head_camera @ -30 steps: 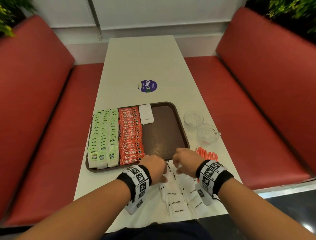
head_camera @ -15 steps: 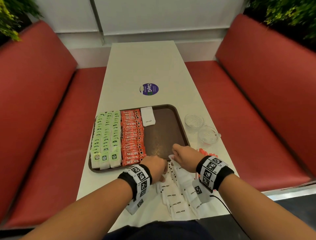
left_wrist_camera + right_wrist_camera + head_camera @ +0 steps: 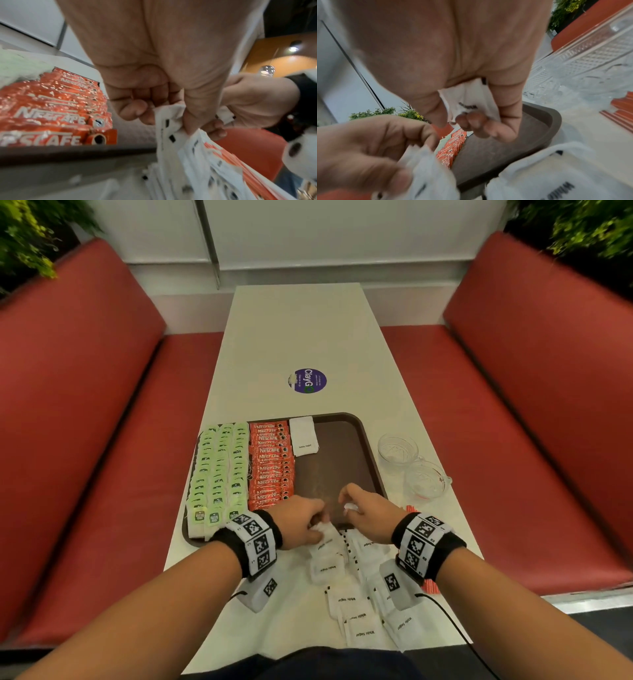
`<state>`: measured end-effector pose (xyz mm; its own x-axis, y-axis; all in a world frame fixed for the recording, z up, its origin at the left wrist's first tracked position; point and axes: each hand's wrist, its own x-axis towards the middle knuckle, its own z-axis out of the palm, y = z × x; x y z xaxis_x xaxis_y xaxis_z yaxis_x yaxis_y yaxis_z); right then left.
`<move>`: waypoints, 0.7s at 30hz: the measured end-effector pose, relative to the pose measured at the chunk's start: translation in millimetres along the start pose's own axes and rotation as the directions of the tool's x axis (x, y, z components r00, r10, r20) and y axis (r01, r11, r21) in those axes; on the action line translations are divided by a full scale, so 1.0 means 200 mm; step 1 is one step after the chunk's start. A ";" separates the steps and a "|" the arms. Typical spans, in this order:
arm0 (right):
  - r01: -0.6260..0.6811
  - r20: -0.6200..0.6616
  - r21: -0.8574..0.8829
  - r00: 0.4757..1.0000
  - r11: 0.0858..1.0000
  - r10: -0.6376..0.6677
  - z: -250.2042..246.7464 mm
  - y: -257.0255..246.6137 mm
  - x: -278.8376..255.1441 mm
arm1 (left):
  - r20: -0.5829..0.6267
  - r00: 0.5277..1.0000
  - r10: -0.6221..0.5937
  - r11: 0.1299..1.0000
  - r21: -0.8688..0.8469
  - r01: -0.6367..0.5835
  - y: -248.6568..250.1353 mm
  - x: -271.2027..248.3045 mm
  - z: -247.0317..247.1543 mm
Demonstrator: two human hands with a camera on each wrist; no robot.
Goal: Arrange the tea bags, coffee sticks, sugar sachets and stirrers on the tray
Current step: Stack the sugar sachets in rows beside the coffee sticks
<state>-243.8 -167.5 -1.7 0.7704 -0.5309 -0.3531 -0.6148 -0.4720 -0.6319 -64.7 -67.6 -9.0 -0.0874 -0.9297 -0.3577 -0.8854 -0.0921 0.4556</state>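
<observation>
A white table [image 3: 308, 337] runs between two red booth benches; on its brown tray [image 3: 342, 460] lie rows of green tea bags [image 3: 219, 470] and red coffee sticks [image 3: 270, 463], with one white sugar sachet [image 3: 303, 435] at the far edge. At the tray's near rim the right hand [image 3: 368, 506] pinches a single sachet while the left hand [image 3: 298, 522] grips the strip of joined sachets [image 3: 325, 542] trailing onto the table. Likely risks: a hard tug could tear a packet and spill sugar, or a wrist could brush the glass cups [image 3: 411, 463] beside the tray.

Even indoor light, soft glare on the table [image 3: 308, 337], wide-angle bending at edges, both wrist views motion-blurred.
</observation>
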 end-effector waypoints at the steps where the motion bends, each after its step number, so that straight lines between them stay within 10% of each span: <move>1: -0.004 0.018 0.013 1.000 1.000 0.003 0.00 -0.01 0.00 | -0.048 0.999 0.000 0.999 -0.038 -0.002 -0.02 0.00 -0.02; 13: 0.133 -0.126 0.159 0.986 0.978 -0.113 -0.03 -0.07 0.14 | -0.359 0.927 -0.112 0.816 -0.565 -0.121 -0.08 0.02 -0.13; 21: 0.137 -0.132 0.246 0.985 0.960 -0.107 -0.06 -0.08 0.21 | -0.391 0.916 -0.085 0.919 -0.385 -0.079 -0.10 0.06 -0.22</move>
<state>-203.0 -190.9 2.7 0.8029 -0.5652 -0.1893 -0.4427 -0.3529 -0.8243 -29.0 -92.5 13.7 0.1741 -0.9836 -0.0480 -0.6311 -0.1489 0.7613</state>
